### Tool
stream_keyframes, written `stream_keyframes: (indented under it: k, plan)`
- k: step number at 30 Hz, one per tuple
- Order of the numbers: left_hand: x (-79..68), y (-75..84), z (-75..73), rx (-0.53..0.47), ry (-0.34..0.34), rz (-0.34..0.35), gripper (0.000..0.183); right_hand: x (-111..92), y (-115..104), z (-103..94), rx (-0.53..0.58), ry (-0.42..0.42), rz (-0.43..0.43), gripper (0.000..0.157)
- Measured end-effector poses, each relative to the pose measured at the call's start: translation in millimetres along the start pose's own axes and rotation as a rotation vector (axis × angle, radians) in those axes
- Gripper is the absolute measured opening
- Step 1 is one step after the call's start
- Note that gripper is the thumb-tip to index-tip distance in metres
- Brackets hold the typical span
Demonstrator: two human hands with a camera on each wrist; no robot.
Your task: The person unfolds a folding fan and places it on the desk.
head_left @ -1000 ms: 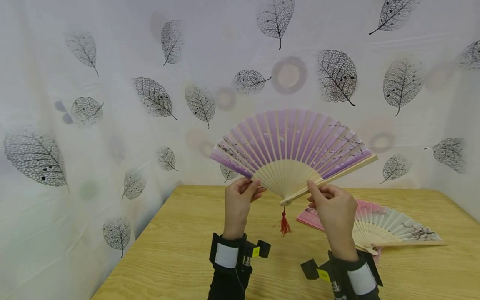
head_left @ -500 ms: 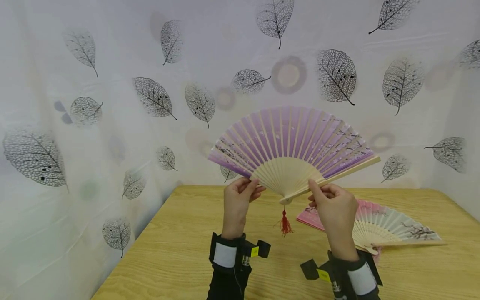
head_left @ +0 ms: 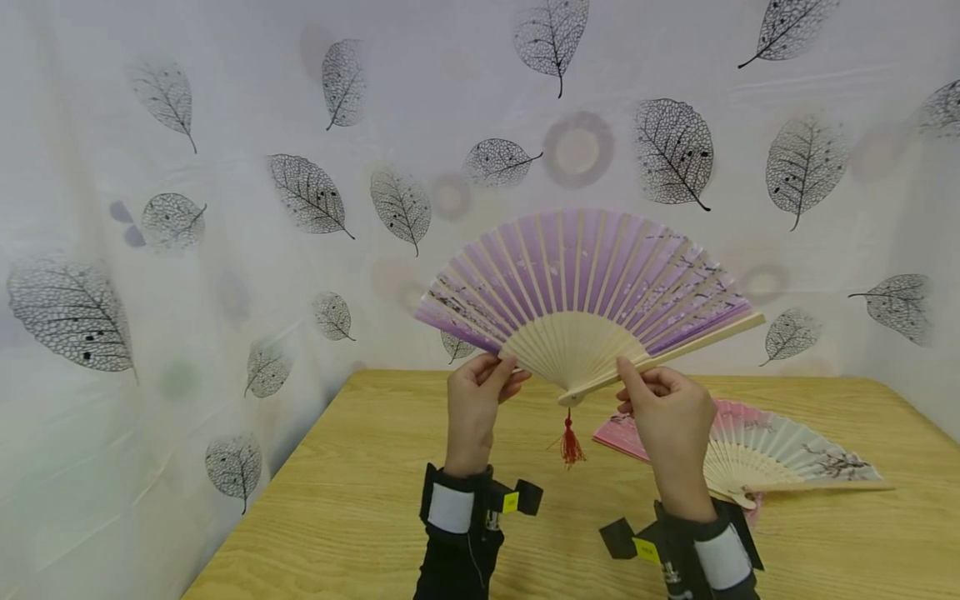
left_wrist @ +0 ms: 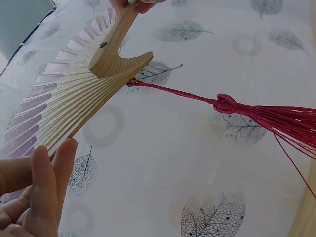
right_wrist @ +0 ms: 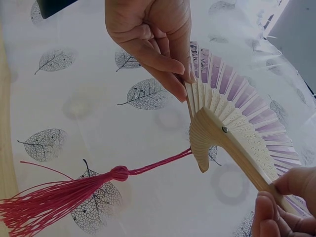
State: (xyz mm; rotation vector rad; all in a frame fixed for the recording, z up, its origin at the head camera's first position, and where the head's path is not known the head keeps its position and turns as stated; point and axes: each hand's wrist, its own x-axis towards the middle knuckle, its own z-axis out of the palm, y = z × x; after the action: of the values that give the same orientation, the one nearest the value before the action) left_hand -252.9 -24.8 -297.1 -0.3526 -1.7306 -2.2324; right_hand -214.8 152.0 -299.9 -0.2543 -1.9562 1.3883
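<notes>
A purple folding fan with blossom print and pale wooden ribs is spread wide, held up above the table between both hands. My left hand pinches its left edge rib between thumb and fingers. The right hand pinches the thick outer guard on the other side. From the pivot hangs a red tassel, also seen stretched sideways as a tassel in the left wrist view. In the right wrist view the fan's rivet and wooden guard show close up.
Behind the right forearm, a pink and white folding fan lies spread on the wooden table. A pale curtain printed with leaves hangs behind and to the left. Both wrists wear strapped cameras.
The purple fan rises slightly and spreads a little wider, its right guard tip shifting to the right. Both hands keep their hold, nearly still.
</notes>
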Motion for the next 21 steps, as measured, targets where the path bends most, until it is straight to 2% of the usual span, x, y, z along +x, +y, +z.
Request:
stream_keyframes:
  k: [21]
  plan:
    - [-0.4,-0.1,1.3,-0.038,0.021,0.003,0.03,-0.4,1.3,2.2,0.053,0.042,-0.036,0.041]
